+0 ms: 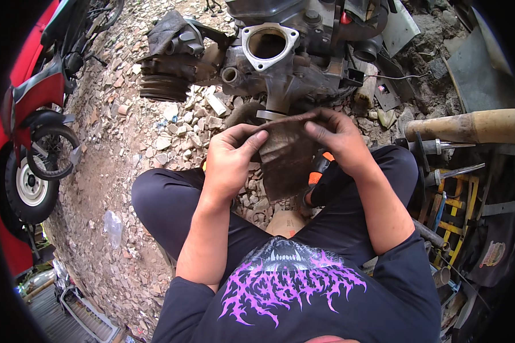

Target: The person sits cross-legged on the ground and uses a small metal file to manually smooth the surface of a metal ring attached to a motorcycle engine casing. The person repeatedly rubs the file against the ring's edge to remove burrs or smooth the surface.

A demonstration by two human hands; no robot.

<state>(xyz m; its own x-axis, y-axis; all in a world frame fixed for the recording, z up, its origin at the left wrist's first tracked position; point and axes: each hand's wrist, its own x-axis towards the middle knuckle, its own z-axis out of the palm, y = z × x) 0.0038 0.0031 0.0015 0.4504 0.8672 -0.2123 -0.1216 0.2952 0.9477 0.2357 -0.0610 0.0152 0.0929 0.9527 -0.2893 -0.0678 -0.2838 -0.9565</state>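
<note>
Between my two hands hangs a dark brown, creased sheet of sandpaper [289, 157], by its look well worn. Thumb and fingers of my left hand [234, 154] pinch its upper left edge. My right hand [337, 140] grips the upper right edge, thumb in front and fingers behind. Just beyond the sheet stands a greasy engine [315, 80]. Its open round port has a pale metal flange [292, 35] with bolt holes, facing up toward me. The sheet's upper edge overlaps the view of the engine's lower part; I cannot tell whether they touch.
Stacked pulleys [165, 86] and a grey rag [174, 34] are at the engine's left. Broken stones [171, 137] cover the ground. To the right lie a bamboo pole [466, 126], metal rods [455, 171] and a yellow frame [458, 211]. A red motorcycle [43, 86] stands at far left.
</note>
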